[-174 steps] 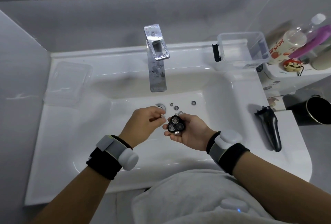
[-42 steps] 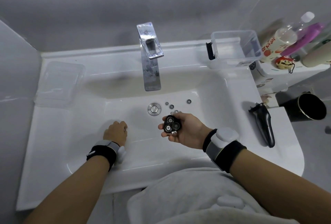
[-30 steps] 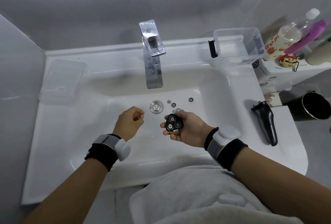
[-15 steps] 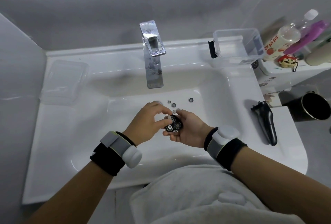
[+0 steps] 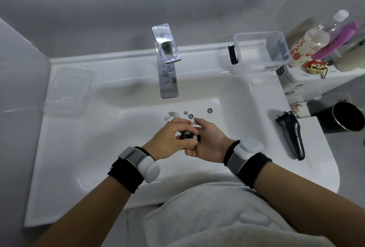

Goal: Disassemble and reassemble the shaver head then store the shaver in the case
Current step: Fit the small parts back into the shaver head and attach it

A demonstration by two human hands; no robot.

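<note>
**A:** What have you got on the head view?

**B:** I see both hands over the white sink [image 5: 79,148]. My right hand [image 5: 209,144] lies palm up, fingers curled under the black shaver head [image 5: 188,135], cradling it just in front of the drain plug [image 5: 172,116]. My left hand [image 5: 170,141] comes in from the left, thumb and fingertips curled onto the top of the same head, over its round cutter seats. I can't tell whether a small part is pinched between those fingertips.

**A:** Loose pieces?

**B:** A few small round cutter parts [image 5: 190,116] lie on the basin floor just right of the drain, one more [image 5: 209,110] a little farther right, and another peeks out beside my right fingertips.

**A:** And the shaver itself?

**B:** The black shaver body [image 5: 292,138] lies flat on the sink's right ledge, headless end pointing away from me, well apart from my hands. The clear case [image 5: 260,53] sits open at the back right corner; its clear lid [image 5: 69,90] rests on the left ledge. The chrome faucet [image 5: 166,63] stands between them.
</note>
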